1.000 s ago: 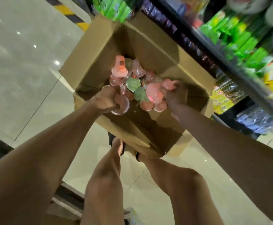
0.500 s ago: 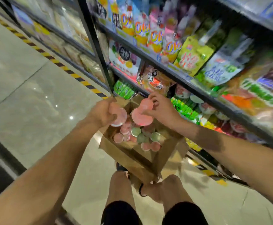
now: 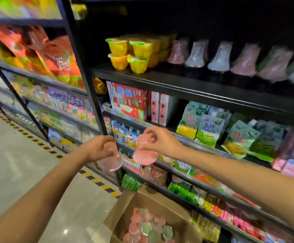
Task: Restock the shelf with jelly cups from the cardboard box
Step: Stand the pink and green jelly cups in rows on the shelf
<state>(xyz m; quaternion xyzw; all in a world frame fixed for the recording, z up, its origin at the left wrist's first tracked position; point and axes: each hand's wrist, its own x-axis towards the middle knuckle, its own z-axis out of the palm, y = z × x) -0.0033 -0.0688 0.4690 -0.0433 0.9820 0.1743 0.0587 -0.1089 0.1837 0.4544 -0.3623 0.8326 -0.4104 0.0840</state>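
Observation:
My left hand [image 3: 97,148] grips a pink jelly cup [image 3: 112,163] with its wide base facing down. My right hand [image 3: 157,140] holds another pink jelly cup [image 3: 145,156] just to the right of it. Both hands are raised in front of the middle shelves. The open cardboard box [image 3: 125,204] stands on the floor below, with several pink and green jelly cups [image 3: 148,227] inside. On the upper black shelf [image 3: 177,85] a row of bell-shaped jelly cups [image 3: 221,57] stands at the right, beside yellow fruit cups [image 3: 134,51].
Shelves of snack bags, pouches [image 3: 211,130] and red boxes [image 3: 128,100] fill the rack ahead. A black upright post [image 3: 86,85] divides the bays. A yellow-black striped line [image 3: 51,151] runs along the tiled floor at the left.
Both hands have lifted out of the box, each with a pink jelly cup, and risen to mid-shelf height. My view has tilted up from the box to the shelves.

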